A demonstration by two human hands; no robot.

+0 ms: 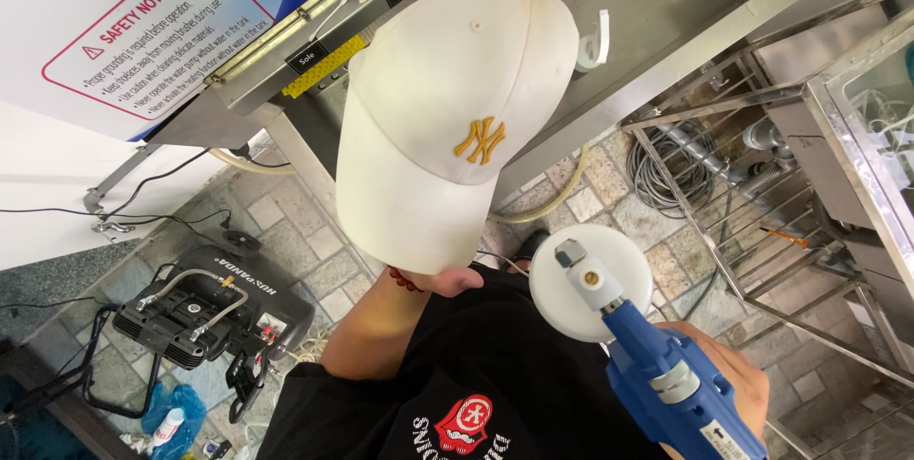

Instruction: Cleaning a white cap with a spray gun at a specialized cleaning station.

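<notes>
So the white cap (447, 117) sits near the middle of the view, a bit toward 12 o'clock, with its brim pointing down to 6 o'clock and a yellow stitched mark on its front. The left hand (447, 281) is under the brim at 6 o'clock; it looks like it holds the cap up from below, but most of the hand is hidden, so I cannot tell how its fingers are set. The right hand (733, 374) is at 4 o'clock and is wrapped tight around the grip of a blue spray gun (666, 374). The gun has a round white head (590, 289) that sits just beside the brim, close but not touching. To do this well, I think the cap should be kept steady and the round head turned flat toward the cloth, then moved slowly so no spot gets missed. Keeping the thumb out of the way under the brim seems wise too. Behind the cap at 12 o'clock is a grey metal machine (666, 12) with a hose. At 8 o'clock a black pump (209, 308) stands on the stone floor (314, 241), and at 3 o'clock is a metal rack (762, 222).
</notes>
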